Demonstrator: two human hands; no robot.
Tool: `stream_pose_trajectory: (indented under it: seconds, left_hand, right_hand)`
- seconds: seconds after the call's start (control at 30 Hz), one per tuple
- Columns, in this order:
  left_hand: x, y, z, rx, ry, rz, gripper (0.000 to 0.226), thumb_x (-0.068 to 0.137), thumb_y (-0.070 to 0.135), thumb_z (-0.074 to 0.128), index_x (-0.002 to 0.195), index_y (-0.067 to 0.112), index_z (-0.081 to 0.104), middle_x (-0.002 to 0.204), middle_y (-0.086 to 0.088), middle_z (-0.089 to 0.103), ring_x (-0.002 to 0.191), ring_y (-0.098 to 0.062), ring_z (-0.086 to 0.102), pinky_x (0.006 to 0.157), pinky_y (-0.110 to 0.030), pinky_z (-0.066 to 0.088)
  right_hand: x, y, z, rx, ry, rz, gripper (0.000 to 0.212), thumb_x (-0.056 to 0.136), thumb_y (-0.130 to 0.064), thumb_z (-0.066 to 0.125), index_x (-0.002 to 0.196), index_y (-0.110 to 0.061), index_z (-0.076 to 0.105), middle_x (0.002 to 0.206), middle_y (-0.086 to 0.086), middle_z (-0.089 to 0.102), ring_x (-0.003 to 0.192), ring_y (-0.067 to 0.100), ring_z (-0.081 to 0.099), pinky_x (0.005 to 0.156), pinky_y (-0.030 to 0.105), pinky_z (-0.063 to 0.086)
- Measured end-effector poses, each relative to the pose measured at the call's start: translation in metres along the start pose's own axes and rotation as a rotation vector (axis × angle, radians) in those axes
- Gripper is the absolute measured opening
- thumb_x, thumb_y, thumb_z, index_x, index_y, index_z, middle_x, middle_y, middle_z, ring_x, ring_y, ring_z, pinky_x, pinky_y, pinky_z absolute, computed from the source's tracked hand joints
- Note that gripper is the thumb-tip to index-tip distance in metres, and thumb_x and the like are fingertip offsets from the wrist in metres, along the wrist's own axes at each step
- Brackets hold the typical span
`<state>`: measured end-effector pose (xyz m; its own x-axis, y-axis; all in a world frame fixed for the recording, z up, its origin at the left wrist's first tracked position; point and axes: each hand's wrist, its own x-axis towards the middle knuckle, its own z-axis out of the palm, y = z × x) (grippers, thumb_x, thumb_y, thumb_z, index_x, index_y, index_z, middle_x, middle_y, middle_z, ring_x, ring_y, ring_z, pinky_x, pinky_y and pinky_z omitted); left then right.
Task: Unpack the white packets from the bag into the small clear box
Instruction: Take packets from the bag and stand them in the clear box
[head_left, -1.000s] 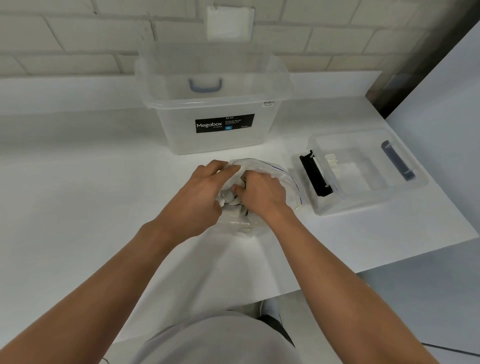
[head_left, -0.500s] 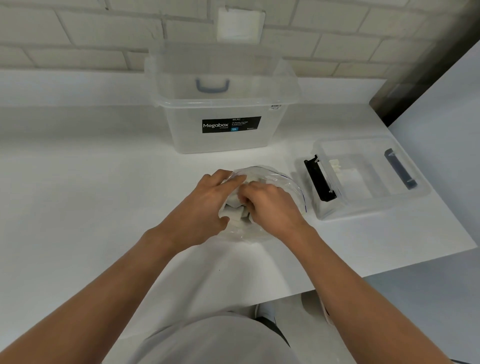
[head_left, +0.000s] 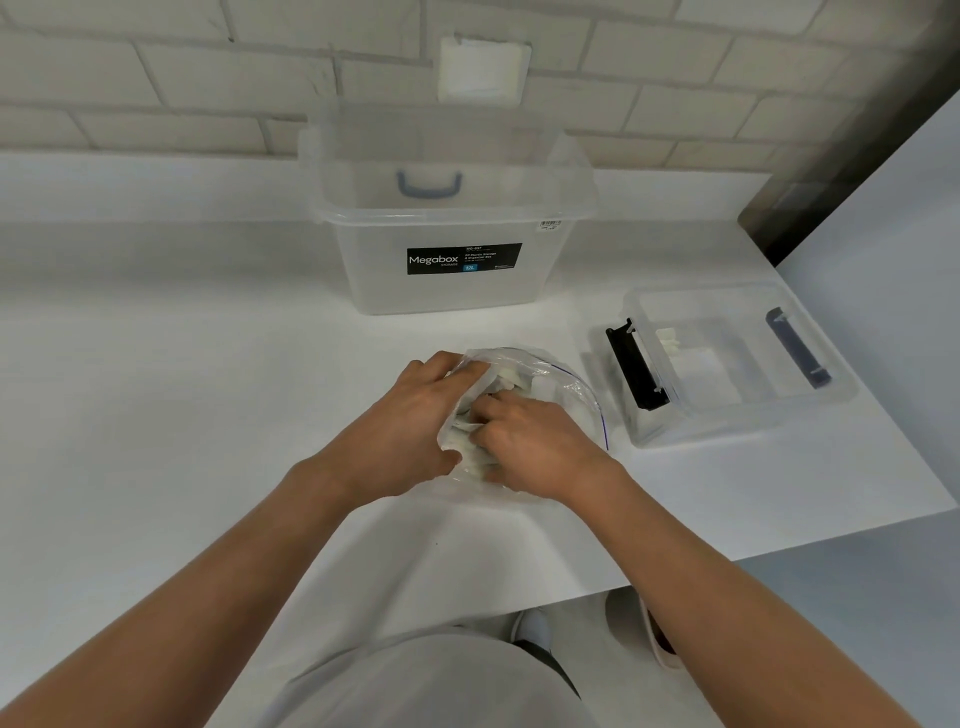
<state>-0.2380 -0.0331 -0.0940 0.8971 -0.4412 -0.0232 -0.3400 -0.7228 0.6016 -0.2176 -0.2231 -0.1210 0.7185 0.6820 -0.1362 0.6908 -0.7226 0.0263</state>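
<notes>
Item: white packets (head_left: 506, 382) lay bunched inside bag (head_left: 563, 376), mid-counter toward the right edge. L hand (head_left: 410, 415) grip was pinched on the bag mouth. R hand (head_left: 530, 436) grip was curled on packets inside, fingertips partly hidden. Small clear box (head_left: 727, 423) sat open just beside, at right edge, w/ some white items in. Recommended: hold mouth wide, lift a modest bunch clear w/o dragging bag. Megabox tub (head_left: 447, 291) behind, not involved.
</notes>
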Motion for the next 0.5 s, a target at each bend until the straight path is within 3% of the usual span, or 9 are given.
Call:
stream_pose_trajectory:
  seconds: [0.17,0.3,0.4,0.5]
  left_hand:
    - [0.001,0.000,0.002,0.005,-0.011,0.014,0.091,0.079,0.017,0.075,0.153,0.038,0.027,0.142,0.012,0.036,0.122,-0.015,0.038,0.099,-0.022,0.035]
    - [0.005,-0.004,0.004,0.050,-0.025,0.049,0.087,0.077,0.025,0.073,0.149,0.043,0.028,0.142,0.014,0.041,0.126,-0.017,0.040,0.103,-0.035,0.042]
    - [0.005,-0.003,0.001,-0.033,-0.020,-0.018,0.088,0.077,0.023,0.074,0.151,0.041,0.030,0.140,0.012,0.040,0.125,-0.017,0.039,0.104,-0.033,0.041]
    - [0.007,-0.002,-0.002,-0.047,-0.021,-0.012,0.086,0.073,0.033,0.070,0.150,0.042,0.032,0.140,0.012,0.043,0.127,-0.017,0.039,0.105,-0.037,0.042]
  right_hand:
    - [0.008,-0.002,0.018,0.038,0.093,0.053,0.016,0.073,-0.016,0.077,0.088,-0.014,0.078,0.105,0.000,0.071,0.099,0.027,0.065,0.060,0.038,0.058]
    - [0.011,0.000,0.019,0.024,0.157,0.073,0.012,0.071,-0.019,0.079,0.083,-0.019,0.079,0.099,-0.004,0.072,0.094,0.023,0.067,0.054,0.030,0.051]
    - [0.005,0.003,0.011,0.069,0.160,0.102,0.012,0.083,-0.022,0.067,0.088,-0.019,0.078,0.101,-0.006,0.067,0.097,0.020,0.062,0.054,0.027,0.038]
    - [-0.006,0.006,-0.006,0.216,0.154,0.130,0.017,0.088,-0.022,0.059,0.092,-0.018,0.075,0.111,-0.010,0.062,0.101,0.018,0.058,0.060,0.032,0.048]
